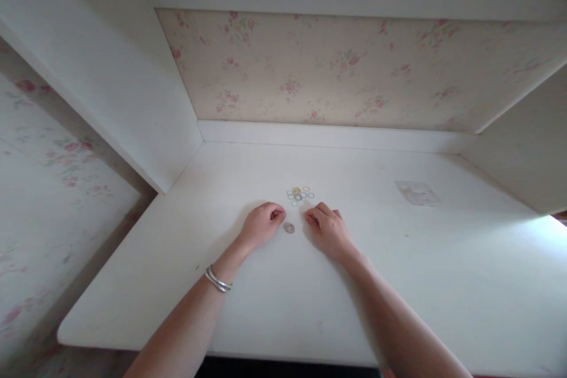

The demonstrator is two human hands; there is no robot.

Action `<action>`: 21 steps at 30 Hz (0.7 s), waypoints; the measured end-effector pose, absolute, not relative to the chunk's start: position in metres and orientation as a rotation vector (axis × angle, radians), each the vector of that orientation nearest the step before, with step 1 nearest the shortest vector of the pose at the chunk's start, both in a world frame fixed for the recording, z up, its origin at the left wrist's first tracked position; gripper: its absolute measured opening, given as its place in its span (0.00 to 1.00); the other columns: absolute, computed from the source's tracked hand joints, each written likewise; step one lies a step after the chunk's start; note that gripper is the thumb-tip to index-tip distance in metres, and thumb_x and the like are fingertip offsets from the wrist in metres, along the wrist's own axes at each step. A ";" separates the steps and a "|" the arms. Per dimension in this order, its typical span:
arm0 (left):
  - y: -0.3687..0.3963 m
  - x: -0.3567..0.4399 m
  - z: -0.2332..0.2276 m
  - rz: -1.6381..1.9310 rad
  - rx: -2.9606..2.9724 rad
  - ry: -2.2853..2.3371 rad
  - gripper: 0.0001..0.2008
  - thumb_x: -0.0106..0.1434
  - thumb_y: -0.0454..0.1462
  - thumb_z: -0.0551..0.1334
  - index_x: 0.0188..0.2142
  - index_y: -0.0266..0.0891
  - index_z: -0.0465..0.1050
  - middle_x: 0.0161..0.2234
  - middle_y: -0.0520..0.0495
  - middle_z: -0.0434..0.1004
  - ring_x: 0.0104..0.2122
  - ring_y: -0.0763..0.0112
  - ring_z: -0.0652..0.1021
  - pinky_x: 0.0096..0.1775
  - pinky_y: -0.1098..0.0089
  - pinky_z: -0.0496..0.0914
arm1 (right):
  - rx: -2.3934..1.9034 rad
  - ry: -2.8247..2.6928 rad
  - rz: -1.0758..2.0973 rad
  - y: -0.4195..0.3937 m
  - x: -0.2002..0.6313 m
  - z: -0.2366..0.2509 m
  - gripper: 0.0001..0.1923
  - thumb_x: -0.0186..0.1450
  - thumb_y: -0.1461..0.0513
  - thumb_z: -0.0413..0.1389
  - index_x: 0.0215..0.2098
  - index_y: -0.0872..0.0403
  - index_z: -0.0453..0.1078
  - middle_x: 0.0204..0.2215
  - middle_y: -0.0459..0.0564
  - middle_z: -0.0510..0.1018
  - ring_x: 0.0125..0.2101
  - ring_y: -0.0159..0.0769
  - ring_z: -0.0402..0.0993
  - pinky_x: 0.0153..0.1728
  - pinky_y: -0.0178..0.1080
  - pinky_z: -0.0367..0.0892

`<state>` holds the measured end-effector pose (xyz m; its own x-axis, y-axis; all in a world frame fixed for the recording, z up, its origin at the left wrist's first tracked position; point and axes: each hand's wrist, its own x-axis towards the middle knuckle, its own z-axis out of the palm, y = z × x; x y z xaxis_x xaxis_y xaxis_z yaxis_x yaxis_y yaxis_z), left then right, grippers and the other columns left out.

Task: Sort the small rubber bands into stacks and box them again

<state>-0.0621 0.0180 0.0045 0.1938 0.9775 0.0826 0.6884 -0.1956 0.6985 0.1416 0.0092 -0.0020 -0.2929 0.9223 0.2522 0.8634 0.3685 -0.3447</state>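
Note:
Several thin rings in pale green, blue-grey and yellow (pixel 303 195) lie in a loose, partly overlapping cluster on the white desk. Nearer to me is a small heap of pinkish-brown rings (pixel 289 228); whether these are rubber bands or hair ties is too small to tell. My left hand (pixel 264 222) rests on the desk just left of the heap, fingers curled closed. On the right, my right hand (pixel 326 225) is also curled closed against the surface. Neither hand touches the rings, and nothing shows between the fingers of either.
A flat, clear plastic bag (pixel 417 194) lies on the desk (pixel 274 307) at the right. White side panels (pixel 110 71) and a low back ledge (pixel 332 134) bound the desk, with flowered wallpaper behind. Two silver bangles (pixel 218 281) circle my left wrist.

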 end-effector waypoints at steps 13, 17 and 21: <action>0.017 -0.062 0.008 0.705 1.988 1.546 0.10 0.61 0.39 0.55 0.35 0.42 0.74 0.35 0.50 0.77 0.34 0.71 0.75 0.37 0.73 0.66 | -1.269 -2.376 0.384 0.000 0.141 0.006 0.09 0.65 0.64 0.48 0.34 0.52 0.70 0.33 0.46 0.72 0.34 0.30 0.68 0.40 0.35 0.57; 0.016 -0.062 0.008 0.700 1.998 1.547 0.10 0.61 0.39 0.54 0.35 0.42 0.74 0.35 0.50 0.77 0.35 0.71 0.74 0.38 0.73 0.66 | -1.240 -2.416 0.396 -0.002 0.140 0.008 0.10 0.64 0.64 0.48 0.32 0.52 0.71 0.32 0.46 0.73 0.33 0.30 0.68 0.40 0.35 0.57; 0.016 -0.061 0.008 0.688 2.013 1.554 0.11 0.61 0.40 0.54 0.35 0.42 0.74 0.35 0.50 0.77 0.34 0.71 0.74 0.38 0.72 0.66 | -1.225 -2.397 0.426 -0.003 0.139 0.011 0.10 0.64 0.63 0.49 0.31 0.51 0.72 0.30 0.45 0.72 0.32 0.29 0.68 0.40 0.35 0.58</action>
<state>-0.0615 0.0160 0.0084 0.2196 0.9716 0.0876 0.7178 -0.2218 0.6600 0.1390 -0.0034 0.0105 -0.5280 0.8200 0.2210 0.6937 0.5665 -0.4448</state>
